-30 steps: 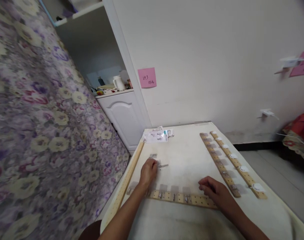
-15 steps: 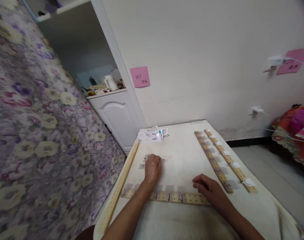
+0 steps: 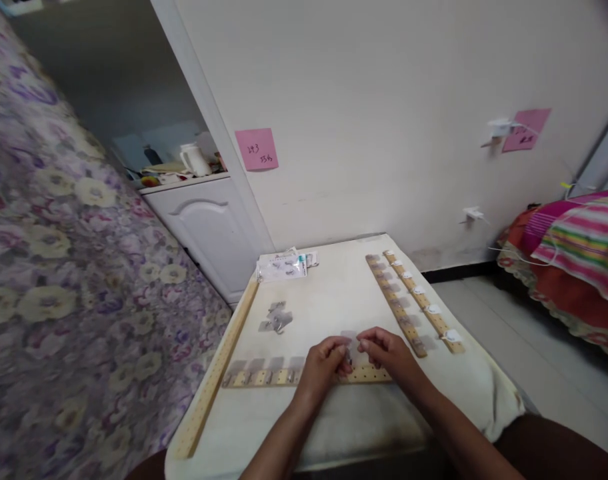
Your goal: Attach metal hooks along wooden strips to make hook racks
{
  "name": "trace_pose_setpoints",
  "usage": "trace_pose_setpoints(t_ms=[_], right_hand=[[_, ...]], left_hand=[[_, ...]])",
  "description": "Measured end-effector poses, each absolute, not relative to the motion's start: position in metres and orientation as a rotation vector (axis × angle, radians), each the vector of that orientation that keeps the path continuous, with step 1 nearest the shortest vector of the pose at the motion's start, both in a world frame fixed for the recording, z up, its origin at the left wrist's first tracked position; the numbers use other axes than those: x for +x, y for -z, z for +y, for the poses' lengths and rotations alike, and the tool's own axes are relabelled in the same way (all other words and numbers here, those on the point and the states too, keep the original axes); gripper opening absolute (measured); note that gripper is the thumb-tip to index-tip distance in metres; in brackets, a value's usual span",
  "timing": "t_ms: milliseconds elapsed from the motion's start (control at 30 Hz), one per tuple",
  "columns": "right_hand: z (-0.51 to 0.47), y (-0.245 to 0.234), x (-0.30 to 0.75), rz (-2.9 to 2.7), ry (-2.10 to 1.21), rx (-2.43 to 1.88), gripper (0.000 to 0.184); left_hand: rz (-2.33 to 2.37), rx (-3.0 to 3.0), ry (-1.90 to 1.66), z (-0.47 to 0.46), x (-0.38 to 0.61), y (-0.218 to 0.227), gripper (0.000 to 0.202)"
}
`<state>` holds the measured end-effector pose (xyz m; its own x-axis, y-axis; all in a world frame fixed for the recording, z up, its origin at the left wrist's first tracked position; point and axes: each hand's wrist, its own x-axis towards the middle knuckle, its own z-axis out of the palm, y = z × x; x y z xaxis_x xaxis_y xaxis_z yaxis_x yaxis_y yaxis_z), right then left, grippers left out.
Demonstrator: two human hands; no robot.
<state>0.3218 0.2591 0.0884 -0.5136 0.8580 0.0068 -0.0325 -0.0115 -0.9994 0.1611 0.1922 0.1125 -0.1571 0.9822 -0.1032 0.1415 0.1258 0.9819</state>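
Note:
My left hand (image 3: 328,360) is closed in a pinch above the near perforated wooden strip (image 3: 367,375). A small clear-backed metal piece (image 3: 350,360) shows at its fingertips, partly hidden. Close on the right, my right hand (image 3: 385,350) has thumb and forefinger pressed together; what they hold, if anything, is too small to name. Several similar clear-backed metal pieces (image 3: 269,378) sit in a row along the strip's left part. A loose pile of such pieces (image 3: 277,319) lies farther back on the white-covered table (image 3: 329,300).
Two wooden strips stand at the right, one with clear pieces (image 3: 395,303), one with white pieces (image 3: 419,291). A bare perforated strip (image 3: 219,373) runs down the left edge. Clear packages (image 3: 283,267) lie at the back left. A floral curtain (image 3: 84,300) hangs at the left.
My left hand has moved from the loose pile toward me and right, over the near strip. My right hand is now close beside it, fingers pinched. The view has shifted right.

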Motion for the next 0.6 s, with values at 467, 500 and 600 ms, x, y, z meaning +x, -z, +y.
trace_pose_setpoints(t_ms=[467,500,600], right_hand=[[0.264,-0.081,0.337,-1.784,-1.548,-0.888,0.019],[0.266,-0.077,0.338,-1.810,-1.529,-0.894,0.018],[0.272,-0.066,0.336,-1.897,-1.487,-0.919,0.012]], left_hand=[[1.552,1.102,-1.204,0.147,0.189,-0.080,0.026],[1.603,1.132,-1.176,0.140,0.190,-0.074,0.023],[1.742,1.369,-1.081,0.122,0.195,-0.061,0.017]])
